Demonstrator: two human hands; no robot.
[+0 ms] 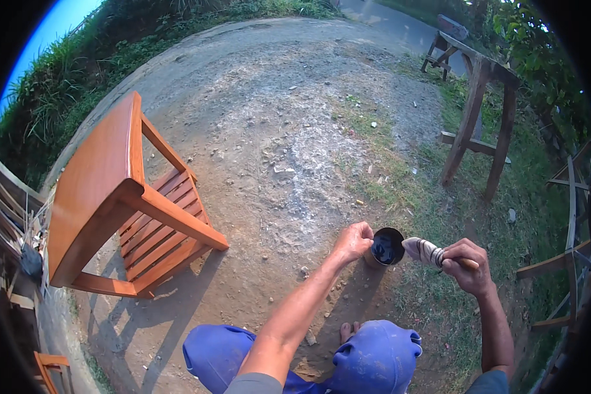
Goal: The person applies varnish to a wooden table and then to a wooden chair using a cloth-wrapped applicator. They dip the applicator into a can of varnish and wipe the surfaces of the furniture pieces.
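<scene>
My left hand (354, 241) pinches the rim of a round can (373, 259) that stands on the dirt before my knees. Dark liquid shows inside the can. To the right of it, my right hand (467, 266) grips the wooden handle of a paintbrush (423, 252). Its pale head has dark bands around it and points left, close to the can's right edge. Off to the left stands a glossy orange-brown piece of wooden furniture (98, 177) with a broad smooth panel and a slatted part (167, 226); neither hand touches it.
A rough wooden trestle (469, 121) stands on the grass at the far right. More wooden frames (558, 262) lean along the right edge. Stacked timber (3, 217) and another orange-brown wooden piece (49, 361) are at the left edge. Stones dot the ground.
</scene>
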